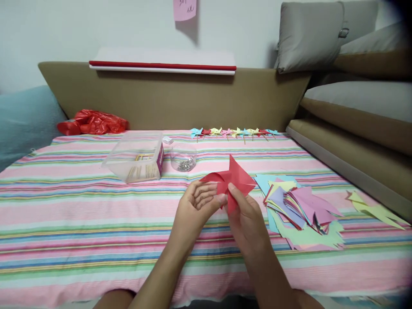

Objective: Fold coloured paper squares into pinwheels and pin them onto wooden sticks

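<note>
A red paper pinwheel [238,172] is held up in front of me, its points folded toward the centre. My left hand [200,201] pinches its lower left side between thumb and fingers. With the thumb pressed near the middle, my right hand [247,210] grips it from the right and below. Whether a pin sits in the centre cannot be seen. Right of my hands lies a pile of coloured paper [298,210] in pink, blue, yellow and green, with what looks like a dark-handled tool [318,224] on it, partly hidden.
A clear plastic box [112,165] holding thin sticks stands left of a round clear tub [183,159] with small metal pieces. Several finished pinwheels [236,132] line the back. Yellow paper scraps [370,208] lie right, beside stacked cushions [350,146]. A red plastic bag [96,122] rests back left.
</note>
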Motion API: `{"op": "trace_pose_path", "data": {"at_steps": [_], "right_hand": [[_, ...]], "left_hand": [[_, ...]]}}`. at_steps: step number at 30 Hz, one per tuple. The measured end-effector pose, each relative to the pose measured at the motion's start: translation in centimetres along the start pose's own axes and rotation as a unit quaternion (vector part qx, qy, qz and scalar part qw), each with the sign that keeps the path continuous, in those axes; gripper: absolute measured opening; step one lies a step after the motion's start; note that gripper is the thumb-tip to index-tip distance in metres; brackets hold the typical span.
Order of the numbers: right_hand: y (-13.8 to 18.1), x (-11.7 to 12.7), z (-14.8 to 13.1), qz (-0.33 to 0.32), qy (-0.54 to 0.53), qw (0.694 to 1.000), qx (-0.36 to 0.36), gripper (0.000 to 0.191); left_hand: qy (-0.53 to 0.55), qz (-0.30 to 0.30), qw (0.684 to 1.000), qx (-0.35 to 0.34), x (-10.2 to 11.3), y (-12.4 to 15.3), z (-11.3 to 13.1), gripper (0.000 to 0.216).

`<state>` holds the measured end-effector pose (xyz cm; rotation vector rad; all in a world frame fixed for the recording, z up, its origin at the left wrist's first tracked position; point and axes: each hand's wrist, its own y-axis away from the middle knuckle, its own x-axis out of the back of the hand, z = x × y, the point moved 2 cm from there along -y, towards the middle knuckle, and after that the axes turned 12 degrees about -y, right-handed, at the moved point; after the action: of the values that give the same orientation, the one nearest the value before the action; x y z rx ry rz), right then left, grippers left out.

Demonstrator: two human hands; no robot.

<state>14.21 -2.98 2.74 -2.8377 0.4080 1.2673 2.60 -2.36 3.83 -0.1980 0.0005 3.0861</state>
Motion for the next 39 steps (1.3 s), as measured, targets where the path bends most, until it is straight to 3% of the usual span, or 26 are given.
{"op": "trace_pose_path", "data": {"at_steps": [6,9,15,17,19,21,23,25,27,33,39], "right_hand": [[1.0,-1.3,1.8,0.008,-0.053,0.998,-0.030,0.020],[1.3,-1.5,2.3,0.011,-0.068,0.997,-0.026,0.022],[1.4,-1.6,2.3,-0.015,-0.049,0.998,-0.028,0.026],[1.2,-1.1,2.0,-0.018,-0.036,0.999,-0.006,0.028],[0.9,-0.4,1.5,-0.018,0.014,0.997,0.071,0.031],[0.7,0.3,0.9,-0.055,0.138,0.973,0.174,0.034],[0.6,0.6,0.5,-0.128,0.300,0.909,0.261,0.029],[0.7,0.9,0.4,-0.180,0.410,0.840,0.305,0.022],[0.8,1.0,0.3,-0.195,0.448,0.810,0.324,0.020],[1.1,0.7,0.1,-0.185,0.441,0.817,0.323,0.007],[0.5,1.1,-0.1,-0.129,0.379,0.868,0.293,0.009]], "left_hand": [[0.043,0.048,0.998,-0.017,-1.0,0.3,-1.1,0.023],[0.046,0.088,0.995,-0.024,-0.8,0.4,-1.2,0.023],[0.084,0.102,0.991,-0.012,-0.6,0.2,-0.7,0.026],[0.126,0.120,0.985,-0.008,-0.4,0.0,-0.6,0.027],[0.165,0.138,0.977,-0.003,0.0,-0.2,-0.4,0.029],[0.185,0.148,0.972,0.006,0.4,-0.4,-0.2,0.030],[0.191,0.155,0.969,0.012,0.7,-0.5,-0.1,0.032],[0.191,0.156,0.969,0.009,0.9,-0.5,-0.2,0.033],[0.188,0.150,0.971,0.002,0.8,-0.5,-0.4,0.033],[0.147,0.131,0.980,-0.009,0.4,-0.4,-1.0,0.030],[0.084,0.112,0.990,-0.029,0.2,-0.1,-0.9,0.023]]}}
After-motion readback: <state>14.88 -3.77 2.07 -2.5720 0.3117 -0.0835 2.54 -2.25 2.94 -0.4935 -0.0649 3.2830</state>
